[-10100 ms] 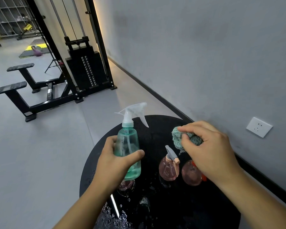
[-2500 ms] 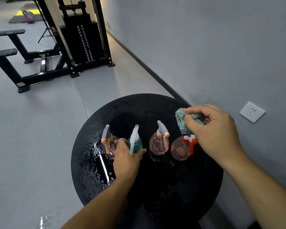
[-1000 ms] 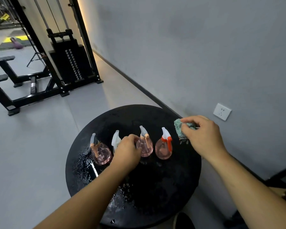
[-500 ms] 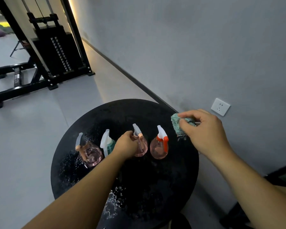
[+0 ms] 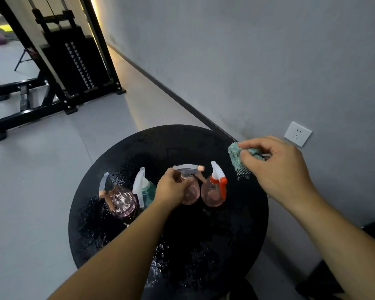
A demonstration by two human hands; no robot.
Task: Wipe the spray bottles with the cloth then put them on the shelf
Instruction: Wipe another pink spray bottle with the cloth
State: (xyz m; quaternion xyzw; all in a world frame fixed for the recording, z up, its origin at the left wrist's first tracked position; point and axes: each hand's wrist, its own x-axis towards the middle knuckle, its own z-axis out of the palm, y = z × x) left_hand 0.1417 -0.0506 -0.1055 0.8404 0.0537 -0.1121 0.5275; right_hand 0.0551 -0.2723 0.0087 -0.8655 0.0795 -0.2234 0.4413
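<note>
Several spray bottles stand in a row on a round black table. My left hand grips the neck of a pink bottle with a grey and peach sprayer. To its right is a pink bottle with a red and white sprayer. To its left are a teal bottle with a white sprayer and another pink bottle. My right hand pinches a teal cloth above the table's right edge.
Water drops lie on the tabletop, mostly at the left and front. A grey wall with a white socket runs along the right. A black weight machine stands on the grey floor at the back left. A dark frame shows at the bottom right.
My left hand let go of the teal bottle, moved right and took hold of the pink bottle with the grey sprayer, whose head has turned rightward. The right hand kept the cloth.
</note>
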